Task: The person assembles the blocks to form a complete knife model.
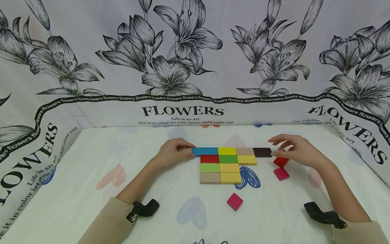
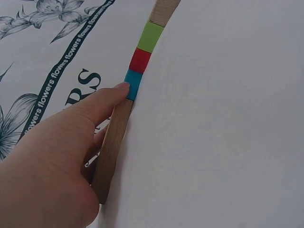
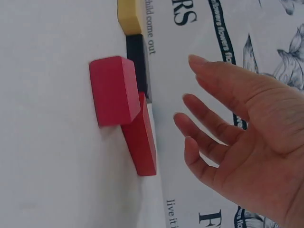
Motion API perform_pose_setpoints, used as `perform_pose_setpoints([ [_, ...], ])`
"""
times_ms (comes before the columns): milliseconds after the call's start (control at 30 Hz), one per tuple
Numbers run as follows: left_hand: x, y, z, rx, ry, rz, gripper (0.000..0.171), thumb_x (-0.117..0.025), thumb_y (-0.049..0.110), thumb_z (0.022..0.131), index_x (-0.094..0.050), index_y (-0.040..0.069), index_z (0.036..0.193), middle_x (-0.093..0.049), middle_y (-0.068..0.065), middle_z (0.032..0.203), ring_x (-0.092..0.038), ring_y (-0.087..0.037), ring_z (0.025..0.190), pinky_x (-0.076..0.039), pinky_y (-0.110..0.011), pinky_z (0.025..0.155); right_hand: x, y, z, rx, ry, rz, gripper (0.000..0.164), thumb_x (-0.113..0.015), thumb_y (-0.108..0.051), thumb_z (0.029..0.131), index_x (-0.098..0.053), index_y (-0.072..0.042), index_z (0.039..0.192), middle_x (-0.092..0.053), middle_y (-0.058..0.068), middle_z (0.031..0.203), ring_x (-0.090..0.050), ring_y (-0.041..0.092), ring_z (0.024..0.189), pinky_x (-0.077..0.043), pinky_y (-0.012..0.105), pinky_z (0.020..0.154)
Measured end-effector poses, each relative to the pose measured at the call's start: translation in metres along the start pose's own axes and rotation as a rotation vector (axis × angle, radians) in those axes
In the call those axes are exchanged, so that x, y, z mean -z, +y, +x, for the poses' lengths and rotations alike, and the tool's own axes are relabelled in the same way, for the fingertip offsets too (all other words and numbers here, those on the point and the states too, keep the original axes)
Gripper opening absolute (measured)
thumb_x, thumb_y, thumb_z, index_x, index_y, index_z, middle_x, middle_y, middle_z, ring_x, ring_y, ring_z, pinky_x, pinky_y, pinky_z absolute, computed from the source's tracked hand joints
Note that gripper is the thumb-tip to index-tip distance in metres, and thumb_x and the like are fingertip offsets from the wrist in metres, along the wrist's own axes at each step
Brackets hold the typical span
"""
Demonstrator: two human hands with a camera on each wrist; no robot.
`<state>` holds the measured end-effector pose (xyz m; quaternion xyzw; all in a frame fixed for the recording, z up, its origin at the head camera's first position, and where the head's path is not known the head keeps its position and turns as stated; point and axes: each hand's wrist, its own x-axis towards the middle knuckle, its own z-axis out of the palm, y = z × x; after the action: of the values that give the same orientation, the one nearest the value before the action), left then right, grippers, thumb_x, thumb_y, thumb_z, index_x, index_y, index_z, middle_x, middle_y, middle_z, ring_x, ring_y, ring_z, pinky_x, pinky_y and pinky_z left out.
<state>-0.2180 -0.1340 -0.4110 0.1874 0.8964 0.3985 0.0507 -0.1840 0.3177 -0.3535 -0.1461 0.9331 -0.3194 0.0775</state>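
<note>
My left hand (image 1: pixel 172 152) grips a long wooden block (image 2: pixel 113 147), hidden under the hand in the head view. Its thumb tip overlaps the end of the blue block (image 1: pixel 205 151). That block starts the back row, followed by a yellow block (image 1: pixel 226 151), a tan block (image 1: pixel 244 151) and a black block (image 1: pixel 262 152). My right hand (image 1: pixel 300 150) has loosely bent fingers, its fingertips close to the black block's right end. Nothing is between them in the right wrist view. Below that hand lie a red block (image 1: pixel 280 161) and a crimson block (image 1: pixel 281 174).
Shorter rows adjoin the back row on its near side, with red (image 1: pixel 209 159), green (image 1: pixel 228 159), light green (image 1: pixel 210 167) and yellow (image 1: pixel 230 178) blocks among them. Another crimson block (image 1: pixel 235 202) lies nearer, turned cornerwise. A flower-printed cloth (image 1: pixel 182 112) hangs behind the table.
</note>
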Motion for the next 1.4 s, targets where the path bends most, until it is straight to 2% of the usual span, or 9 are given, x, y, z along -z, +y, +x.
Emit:
perform_pose_setpoints([
  [167, 0.0, 0.0, 0.001, -0.001, -0.003, 0.004, 0.034, -0.086, 0.032, 0.087, -0.082, 0.023, 0.12, -0.075, 0.005, 0.114, -0.06, -0.018, 0.106, -0.045, -0.037, 0.094, 0.008, 0.019, -0.005, -0.019, -0.012, 0.025, 0.049, -0.075, -0.016, 0.098, -0.06, -0.001, 0.142, -0.064, 0.026, 0.135, -0.063, 0.034, 0.111, -0.057, 0.025, 0.076],
  [333, 0.0, -0.001, 0.001, -0.007, -0.001, 0.004, 0.034, -0.087, 0.032, 0.087, -0.082, 0.022, 0.119, -0.075, 0.005, 0.113, -0.06, -0.018, 0.106, -0.045, -0.037, 0.093, 0.011, 0.038, -0.008, -0.02, -0.053, 0.047, 0.05, -0.076, -0.014, 0.097, -0.061, -0.002, 0.143, -0.064, 0.023, 0.137, -0.057, 0.026, 0.11, -0.055, 0.025, 0.077],
  [533, 0.0, 0.0, 0.001, -0.019, 0.003, 0.007, 0.034, -0.087, 0.033, 0.087, -0.082, 0.021, 0.119, -0.075, 0.004, 0.112, -0.06, -0.018, 0.104, -0.045, -0.037, 0.092, 0.011, 0.049, -0.012, -0.014, -0.087, 0.084, 0.05, -0.078, -0.017, 0.095, -0.063, -0.007, 0.142, -0.066, 0.005, 0.132, -0.055, 0.016, 0.105, -0.052, 0.026, 0.079],
  [633, 0.0, 0.0, 0.0, -0.023, 0.003, 0.007, 0.034, -0.086, 0.033, 0.087, -0.082, 0.021, 0.119, -0.075, 0.003, 0.112, -0.06, -0.018, 0.104, -0.045, -0.037, 0.092, 0.01, 0.054, -0.013, -0.005, -0.1, 0.104, 0.05, -0.08, -0.016, 0.093, -0.064, -0.009, 0.14, -0.066, 0.0, 0.126, -0.056, 0.015, 0.1, -0.05, 0.026, 0.077],
  [733, 0.001, 0.0, 0.0, -0.023, 0.001, 0.007, 0.035, -0.086, 0.033, 0.087, -0.082, 0.02, 0.119, -0.075, 0.002, 0.113, -0.06, -0.019, 0.105, -0.045, -0.037, 0.092, 0.01, 0.058, -0.014, 0.0, -0.12, 0.14, 0.049, -0.078, -0.013, 0.094, -0.064, -0.01, 0.14, -0.064, 0.003, 0.123, -0.057, 0.016, 0.097, -0.051, 0.026, 0.074],
  [867, 0.001, 0.0, 0.0, -0.012, -0.002, 0.014, 0.035, -0.086, 0.034, 0.087, -0.082, 0.02, 0.12, -0.075, 0.002, 0.113, -0.06, -0.019, 0.107, -0.045, -0.038, 0.094, 0.009, 0.06, -0.014, -0.043, -0.136, 0.198, 0.049, -0.078, -0.012, 0.093, -0.063, -0.01, 0.141, -0.061, 0.01, 0.121, -0.056, 0.018, 0.098, -0.052, 0.027, 0.074],
  [967, 0.0, 0.001, 0.0, -0.004, -0.003, 0.019, 0.036, -0.086, 0.035, 0.087, -0.082, 0.021, 0.12, -0.075, 0.003, 0.113, -0.061, -0.019, 0.108, -0.045, -0.039, 0.096, 0.008, 0.059, -0.013, -0.105, -0.126, 0.201, 0.052, -0.08, -0.015, 0.092, -0.064, -0.009, 0.141, -0.06, 0.011, 0.118, -0.054, 0.02, 0.1, -0.052, 0.027, 0.076],
  [1167, 0.0, 0.001, 0.0, 0.003, -0.004, 0.017, 0.036, -0.086, 0.034, 0.087, -0.081, 0.021, 0.12, -0.075, 0.003, 0.114, -0.061, -0.019, 0.109, -0.045, -0.039, 0.096, 0.005, 0.059, -0.012, -0.177, -0.105, 0.186, 0.052, -0.081, -0.021, 0.094, -0.064, -0.007, 0.141, -0.057, 0.011, 0.116, -0.049, 0.022, 0.103, -0.05, 0.027, 0.077],
  [1400, 0.0, 0.002, 0.0, 0.009, -0.002, 0.014, 0.035, -0.086, 0.033, 0.086, -0.082, 0.021, 0.12, -0.074, 0.004, 0.113, -0.06, -0.018, 0.107, -0.045, -0.038, 0.096, 0.003, 0.059, -0.01, -0.122, -0.079, 0.132, 0.044, -0.079, -0.017, 0.094, -0.068, -0.003, 0.135, -0.06, 0.008, 0.112, -0.05, 0.019, 0.097, -0.048, 0.026, 0.074],
])
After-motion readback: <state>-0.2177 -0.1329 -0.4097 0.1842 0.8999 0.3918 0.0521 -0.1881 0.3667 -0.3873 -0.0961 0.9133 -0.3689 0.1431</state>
